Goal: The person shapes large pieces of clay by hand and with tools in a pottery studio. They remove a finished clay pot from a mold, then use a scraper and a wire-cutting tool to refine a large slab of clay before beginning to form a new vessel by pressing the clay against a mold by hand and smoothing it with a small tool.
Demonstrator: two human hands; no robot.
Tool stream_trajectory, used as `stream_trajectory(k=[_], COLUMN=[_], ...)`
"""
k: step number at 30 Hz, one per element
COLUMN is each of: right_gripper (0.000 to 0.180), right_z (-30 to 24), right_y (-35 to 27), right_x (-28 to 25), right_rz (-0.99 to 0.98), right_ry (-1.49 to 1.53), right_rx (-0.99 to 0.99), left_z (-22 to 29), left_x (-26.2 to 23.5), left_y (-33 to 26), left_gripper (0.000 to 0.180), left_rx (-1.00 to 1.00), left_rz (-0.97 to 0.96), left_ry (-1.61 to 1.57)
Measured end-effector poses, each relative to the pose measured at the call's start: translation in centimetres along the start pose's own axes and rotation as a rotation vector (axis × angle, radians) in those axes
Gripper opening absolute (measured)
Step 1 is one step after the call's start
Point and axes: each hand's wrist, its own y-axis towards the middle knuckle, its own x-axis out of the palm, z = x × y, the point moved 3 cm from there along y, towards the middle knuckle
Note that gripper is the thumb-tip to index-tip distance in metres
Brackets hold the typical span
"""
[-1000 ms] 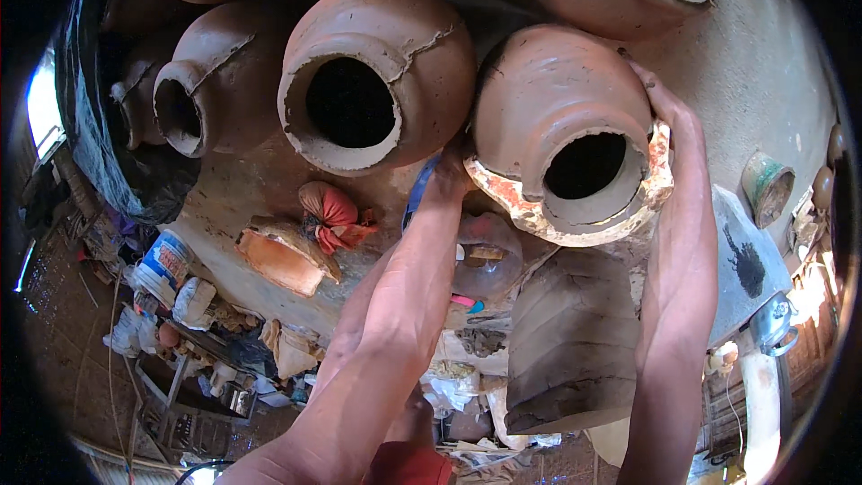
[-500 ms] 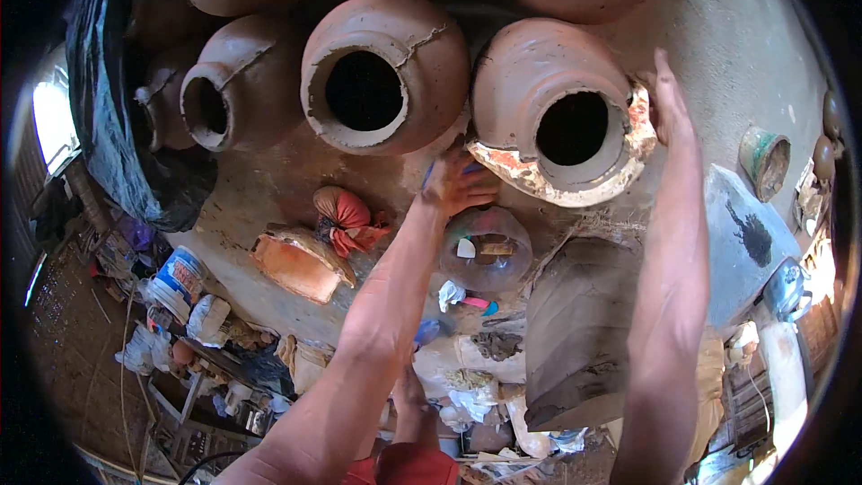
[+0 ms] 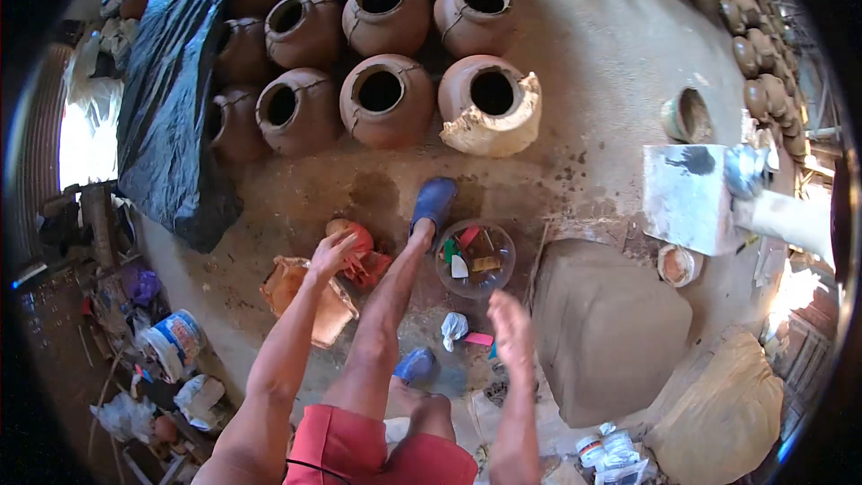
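Note:
My left hand point(image 3: 334, 253) hangs open, fingers stretched, over or beside a reddish cloth bundle point(image 3: 366, 268); whether it touches cannot be told. Below it lies a curved orange-brown shell-like mould point(image 3: 312, 314). Holding nothing, my right hand point(image 3: 512, 328) is raised with its fingers extended, near a clear round plastic tub point(image 3: 456, 282) of small tools. Farther off, a round clay pot point(image 3: 456, 83) stands at the row's right end, with a pale, rough-edged mould piece point(image 3: 503, 135) around its front and right side. Another clay pot point(image 3: 395, 126) is left of it.
Several more clay pots point(image 3: 305, 31) stand behind, beside a dark plastic sheet point(image 3: 171, 117). My blue clog point(image 3: 435, 199) is on the floor. A large grey clay slab point(image 3: 611, 332), a pale block point(image 3: 684, 189) and a bucket-like container point(image 3: 690, 117) are at the right.
Both my hands have left the pot with the pale mould piece and drawn back toward me. My view has risen and widened, showing more pots, my legs and the floor.

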Motion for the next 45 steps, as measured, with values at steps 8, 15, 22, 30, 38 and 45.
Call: stream_trajectory(k=[8,15,22,30,38,45], right_gripper=[0.043,0.046,0.045,0.058,0.065,0.04], right_z=[22.7,29.4,27.3,14.4,15.3,18.8], right_y=[-27.7,-28.1,-11.5,7.6,15.3,17.5], right_x=[0.4,3.3,15.6,36.7,47.9,47.9], right_rz=[-0.153,-0.398,-0.437,0.019,-0.015,0.184], right_ry=[-0.267,-0.646,-0.859,-0.831,-1.272,-1.192], right_rx=[0.483,0.345,0.12,-0.627,-0.454,-0.895], left_z=[-25.0,-39.8,-48.0,-50.3,-52.2,-51.6], left_x=[0.2,-2.9,-10.1,-14.1,-13.1,-12.3], left_y=[-19.9,-28.7,-19.8,-4.4,1.6,1.7], left_gripper=[0.054,0.058,0.095,0.12,0.05,0.068], left_rx=[-0.125,-0.301,-0.208,0.012,0.438,0.551], left_rz=[0.209,0.326,0.507,0.469,0.579,0.566], left_ry=[-0.242,-0.296,-0.426,-0.756,-0.738,-0.899])
